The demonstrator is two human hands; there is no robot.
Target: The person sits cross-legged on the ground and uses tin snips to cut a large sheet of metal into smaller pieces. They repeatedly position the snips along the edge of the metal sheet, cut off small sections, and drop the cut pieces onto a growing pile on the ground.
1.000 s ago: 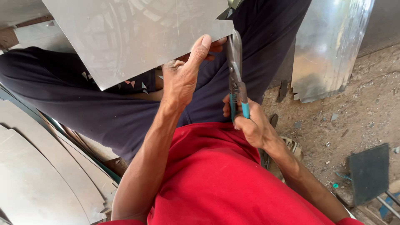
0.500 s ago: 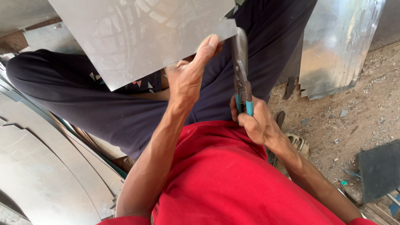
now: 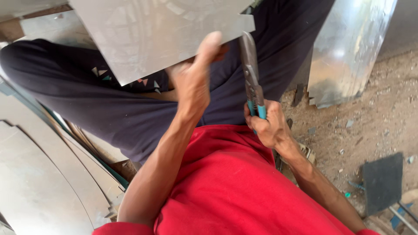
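A flat sheet of grey metal point(image 3: 152, 35) fills the upper left of the view, held tilted above the person's lap, its lower edge running down toward the left and its right edge ending in a small notched corner near the top of the snips. The left hand point(image 3: 193, 80) grips that sheet at its lower edge — thumb pressed up on the near face, the other fingers curled behind the metal and mostly hidden. Just to the right, the tin snips point(image 3: 251, 74) stand nearly upright, their grey blades reaching up to the sheet's notched corner; whether the blades are biting the metal or only beside it cannot be told. The right hand point(image 3: 267, 126) is clenched around the snips' teal handles, fingers wrapped tight. Below both arms lies the person's red shirt point(image 3: 226, 187), and behind the hands the dark trousers point(image 3: 109, 109) of crossed legs. At the left edge, curved metal sheets point(image 3: 39, 182) lie stacked and overlapping. To the right — well apart from the hands — a shiny bent sheet point(image 3: 348, 48) leans over dusty ground point(image 3: 383, 117), with a dark square piece point(image 3: 383, 182) lying lower right.
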